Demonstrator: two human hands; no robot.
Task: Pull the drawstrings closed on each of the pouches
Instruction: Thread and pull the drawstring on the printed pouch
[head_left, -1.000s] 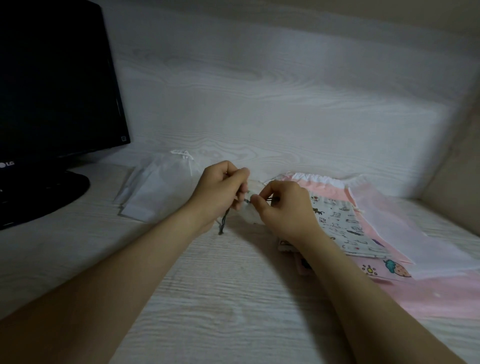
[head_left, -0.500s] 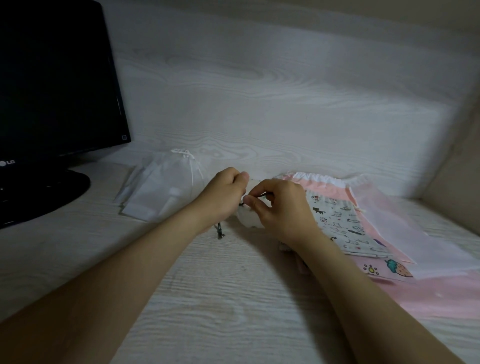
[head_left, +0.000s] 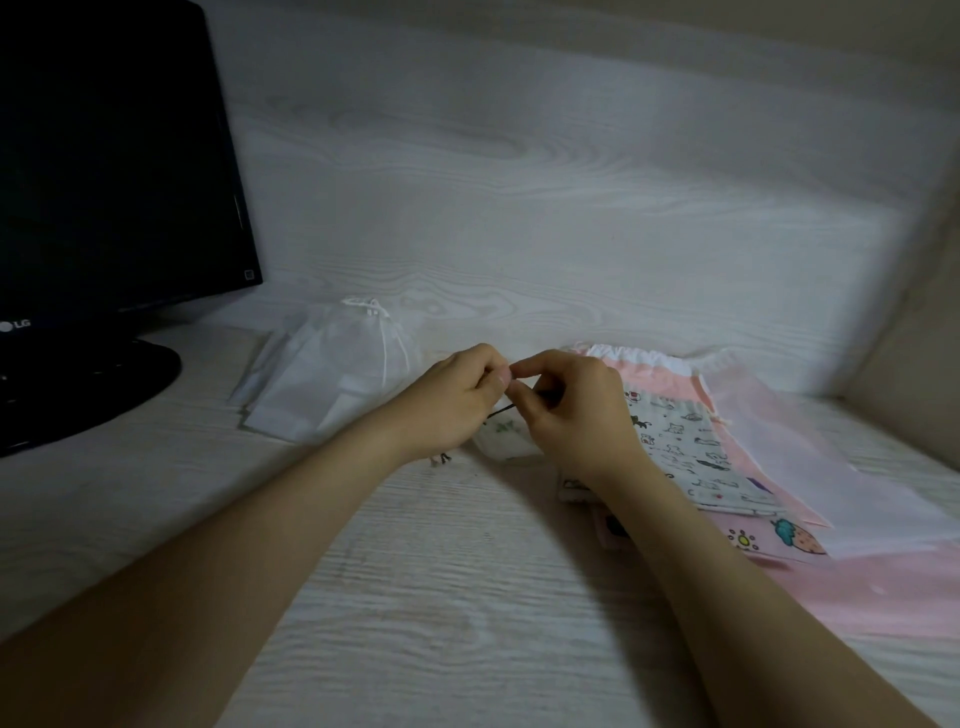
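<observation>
**Both hands at work on a small pouch at mid-tabletop**

At far left stands a black monitor (head_left: 104, 208) on a round dark base (head_left: 78, 395), at the back of the pale wood-grain tabletop (head_left: 415, 597). Just to its right lies a flat heap of sheer white pouches (head_left: 322, 384). The top one is gathered at its mouth, with a white cord (head_left: 383, 343) trailing down over it.

Next comes the left hand (head_left: 452, 400), knuckles up and fingers curled tight round a dark drawstring (head_left: 501, 410). The frayed end of that cord (head_left: 441, 458) peeps out on the tabletop below the heel of the hand. The two hands meet fingertip to fingertip. Under and between them is the small pouch (head_left: 506, 441), pale with a faint green print, resting on the tabletop and largely hidden by the fingers.

The right hand (head_left: 576, 410) pinches the top of the small pouch between thumb and forefinger, with the other fingers folded in. The thin drawstring runs taut across the short gap to the left hand.

Right of the hands several pouches overlap:
- a cream one printed with small dark animals (head_left: 691, 452), on top
- a pink one with a white gathered top (head_left: 654, 374), beneath it
- a pink one with a strawberry picture (head_left: 779, 540), nearer the front edge
- a sheer pale one (head_left: 810, 467), farthest right
</observation>
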